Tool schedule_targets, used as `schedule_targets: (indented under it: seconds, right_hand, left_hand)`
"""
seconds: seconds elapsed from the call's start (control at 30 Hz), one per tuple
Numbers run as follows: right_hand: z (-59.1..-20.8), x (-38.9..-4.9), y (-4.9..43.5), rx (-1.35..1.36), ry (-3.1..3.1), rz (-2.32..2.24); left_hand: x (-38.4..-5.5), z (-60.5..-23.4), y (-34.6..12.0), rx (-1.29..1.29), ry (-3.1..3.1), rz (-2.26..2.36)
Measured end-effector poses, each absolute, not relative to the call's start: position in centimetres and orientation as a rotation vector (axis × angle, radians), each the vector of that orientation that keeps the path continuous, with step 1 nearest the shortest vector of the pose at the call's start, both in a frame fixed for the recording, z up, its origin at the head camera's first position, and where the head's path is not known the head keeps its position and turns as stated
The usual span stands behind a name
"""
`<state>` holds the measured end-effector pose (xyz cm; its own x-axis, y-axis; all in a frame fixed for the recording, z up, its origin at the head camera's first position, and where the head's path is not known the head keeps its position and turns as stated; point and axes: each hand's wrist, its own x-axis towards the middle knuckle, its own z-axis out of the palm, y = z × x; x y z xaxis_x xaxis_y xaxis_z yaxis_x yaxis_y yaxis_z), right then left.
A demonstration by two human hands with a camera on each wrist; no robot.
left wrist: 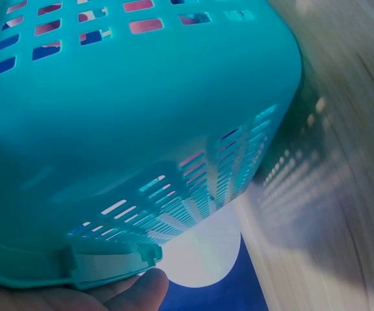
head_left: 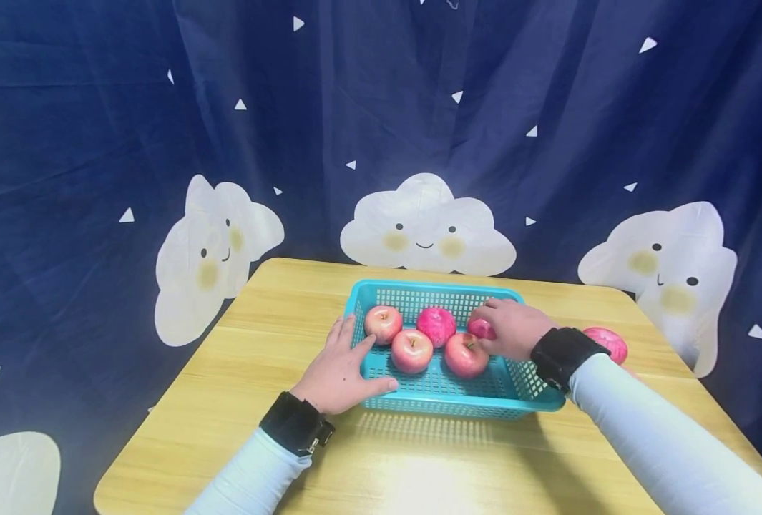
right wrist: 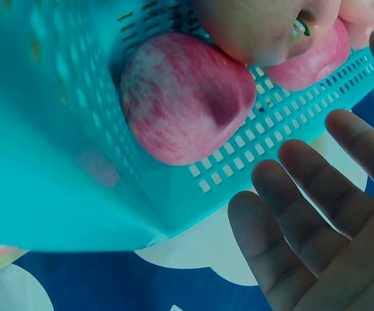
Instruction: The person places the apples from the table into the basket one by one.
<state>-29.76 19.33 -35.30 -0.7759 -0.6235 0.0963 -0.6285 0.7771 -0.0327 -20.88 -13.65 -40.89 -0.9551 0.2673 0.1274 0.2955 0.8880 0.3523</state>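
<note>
Left hand (head_left: 337, 373): fingers spread, touching basket (head_left: 445, 409) at left edge, no grip. Right hand (head_left: 516, 327): fingers extended, holding nothing, beside apple (right wrist: 180, 100) near basket's far right corner.

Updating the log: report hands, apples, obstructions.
Left hand touching basket. Right hand empty, over basket. Five apples inside, at least one outside. Nothing visibly blocking.
</note>
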Motion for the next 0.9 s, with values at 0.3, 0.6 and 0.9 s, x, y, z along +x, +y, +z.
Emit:
schedule_targets:
  seconds: [0.3, 0.6, 0.9]
  right_hand:
    - [-35.2, -29.9, 20.3, 1.003, -2.883, 0.077]
    - [-35.0, -29.8, 21.4, 0.937, -2.943, 0.076]
    - [-34.7, -30.2, 23.2, 0.874, -2.937, 0.065]
  left_hand:
    - [-20.9, -40.9, -13.7, -0.457, -2.965, -0.585]
    - [-21.0, -41.1, -13.7, -0.459, -2.949, -0.639]
    - [-20.9, -41.1, -13.8, -0.468, -2.957, -0.596]
